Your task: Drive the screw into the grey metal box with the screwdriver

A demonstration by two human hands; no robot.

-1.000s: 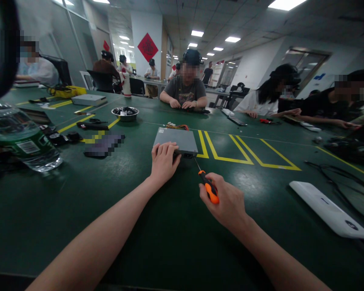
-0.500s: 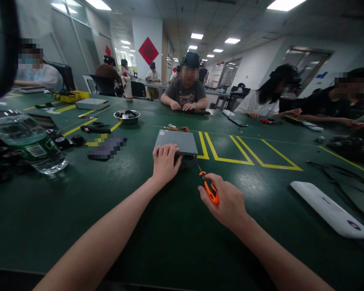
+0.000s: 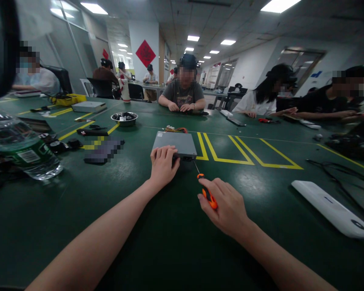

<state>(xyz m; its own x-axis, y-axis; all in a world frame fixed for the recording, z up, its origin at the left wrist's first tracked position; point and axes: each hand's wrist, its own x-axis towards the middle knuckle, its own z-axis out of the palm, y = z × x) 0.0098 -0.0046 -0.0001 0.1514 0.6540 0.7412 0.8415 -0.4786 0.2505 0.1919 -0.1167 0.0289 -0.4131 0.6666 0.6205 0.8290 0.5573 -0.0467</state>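
A grey metal computer power supply (image 3: 177,142) lies on the green table, its bundle of coloured wires (image 3: 176,129) at the far side. My left hand (image 3: 164,165) grips its near left corner, fingers on the top and thumb against the front face. In my right hand (image 3: 226,204) is a screwdriver (image 3: 208,197) with an orange and black handle. Its thin shaft points up and left, with the tip at the lower right corner of the power supply's front. Whether the tip sits in a screw is too small to tell.
A water bottle (image 3: 26,147), a dark pixelated flat object (image 3: 103,151) and a metal bowl of small parts (image 3: 124,118) stand to the left. On the right lie a white elongated device (image 3: 333,208) and black cables (image 3: 342,178). Several people sit around the table.
My right fingers have shifted around the screwdriver handle, which looks slightly turned. The view has moved a little. My left hand keeps its hold on the power supply.
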